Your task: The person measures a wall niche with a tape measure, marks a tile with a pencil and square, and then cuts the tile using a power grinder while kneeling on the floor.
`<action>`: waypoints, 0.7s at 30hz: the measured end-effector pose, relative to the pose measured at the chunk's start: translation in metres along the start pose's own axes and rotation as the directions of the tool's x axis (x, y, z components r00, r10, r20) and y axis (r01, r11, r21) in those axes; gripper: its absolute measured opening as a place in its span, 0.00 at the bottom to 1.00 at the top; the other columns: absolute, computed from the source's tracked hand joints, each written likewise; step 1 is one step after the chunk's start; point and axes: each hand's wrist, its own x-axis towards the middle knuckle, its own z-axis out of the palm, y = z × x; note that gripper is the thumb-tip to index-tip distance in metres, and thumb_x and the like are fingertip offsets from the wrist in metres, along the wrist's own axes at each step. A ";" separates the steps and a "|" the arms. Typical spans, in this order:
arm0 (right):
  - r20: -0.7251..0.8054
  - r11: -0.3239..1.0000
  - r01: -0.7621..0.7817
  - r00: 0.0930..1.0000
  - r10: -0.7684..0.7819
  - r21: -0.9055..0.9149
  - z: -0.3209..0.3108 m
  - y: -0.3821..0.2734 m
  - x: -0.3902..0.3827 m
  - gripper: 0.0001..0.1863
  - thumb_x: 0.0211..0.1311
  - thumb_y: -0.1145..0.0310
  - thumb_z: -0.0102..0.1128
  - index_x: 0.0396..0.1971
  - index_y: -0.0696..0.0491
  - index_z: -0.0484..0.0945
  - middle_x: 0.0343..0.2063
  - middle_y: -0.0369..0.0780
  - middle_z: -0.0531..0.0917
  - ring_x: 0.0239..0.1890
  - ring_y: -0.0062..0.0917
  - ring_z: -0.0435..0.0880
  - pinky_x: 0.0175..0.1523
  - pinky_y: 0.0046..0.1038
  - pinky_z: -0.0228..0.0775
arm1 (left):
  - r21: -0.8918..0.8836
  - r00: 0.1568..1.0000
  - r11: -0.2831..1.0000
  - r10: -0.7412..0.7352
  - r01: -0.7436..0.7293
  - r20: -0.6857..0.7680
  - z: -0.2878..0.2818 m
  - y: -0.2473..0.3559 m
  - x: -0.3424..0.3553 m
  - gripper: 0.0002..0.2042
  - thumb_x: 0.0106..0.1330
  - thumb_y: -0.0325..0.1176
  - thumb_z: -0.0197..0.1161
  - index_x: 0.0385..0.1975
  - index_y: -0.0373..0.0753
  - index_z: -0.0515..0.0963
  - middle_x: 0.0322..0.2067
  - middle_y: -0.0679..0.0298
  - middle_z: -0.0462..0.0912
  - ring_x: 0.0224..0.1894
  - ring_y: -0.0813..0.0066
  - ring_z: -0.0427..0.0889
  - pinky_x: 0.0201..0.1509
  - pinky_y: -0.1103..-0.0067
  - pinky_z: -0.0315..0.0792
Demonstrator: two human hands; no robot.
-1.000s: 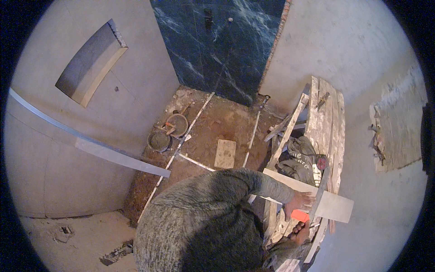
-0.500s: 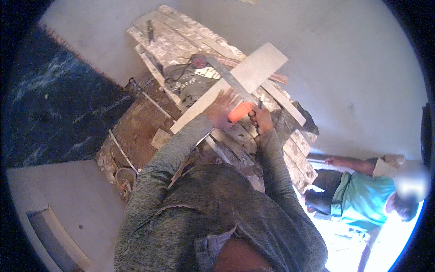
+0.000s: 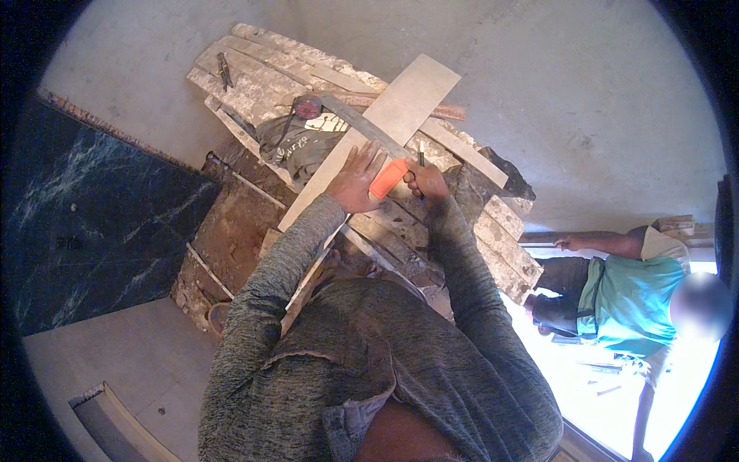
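Left hand (image 3: 358, 179) spread flat on pale board (image 3: 413, 98), by the orange handle (image 3: 389, 179) of a square (image 3: 371, 129). Right hand (image 3: 428, 182) curled around dark pen (image 3: 421, 152). Board lies across plank counter (image 3: 265, 71), square's blade over it.

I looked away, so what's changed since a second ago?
The view swung right, bringing in a teal-shirted person. Nothing clearly taken up or let go: the left hand stays on the pale panel, the right hand with its dark marker beside the orange-handled square.
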 end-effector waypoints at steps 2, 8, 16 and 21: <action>-0.014 0.992 -0.084 0.996 0.085 0.099 0.001 -0.013 -0.010 0.15 0.67 0.56 0.57 0.24 0.48 0.71 0.15 0.28 0.71 0.14 0.11 0.65 0.16 0.18 0.53 | -0.008 1.000 1.000 0.003 -0.003 -0.009 0.001 0.002 0.003 0.49 0.47 0.44 0.71 0.69 0.30 0.54 0.71 0.43 0.47 0.75 0.50 0.42 0.77 0.58 0.37; 0.040 0.984 -0.155 0.988 0.152 0.085 -0.010 -0.018 -0.008 0.15 0.67 0.56 0.58 0.24 0.50 0.72 0.16 0.29 0.70 0.14 0.12 0.64 0.17 0.18 0.51 | -0.023 1.000 0.999 0.025 -0.025 0.009 0.002 0.003 0.003 0.46 0.50 0.40 0.67 0.69 0.31 0.53 0.71 0.42 0.46 0.75 0.46 0.43 0.76 0.55 0.38; -0.105 0.972 -0.159 0.984 0.142 -0.175 -0.016 0.004 0.010 0.18 0.65 0.52 0.60 0.34 0.53 0.77 0.16 0.31 0.76 0.11 0.15 0.68 0.15 0.20 0.56 | 0.024 1.000 1.000 -0.013 0.013 0.018 0.002 0.006 0.002 0.50 0.46 0.45 0.71 0.69 0.29 0.53 0.71 0.43 0.49 0.75 0.50 0.42 0.78 0.60 0.36; -0.085 0.983 -0.128 0.989 0.118 -0.130 -0.013 -0.007 0.001 0.19 0.64 0.51 0.61 0.34 0.54 0.77 0.17 0.32 0.77 0.13 0.15 0.71 0.15 0.20 0.57 | -0.006 1.000 1.000 -0.003 0.004 0.026 -0.001 0.006 0.005 0.51 0.48 0.49 0.71 0.69 0.30 0.52 0.71 0.44 0.47 0.76 0.51 0.40 0.78 0.60 0.35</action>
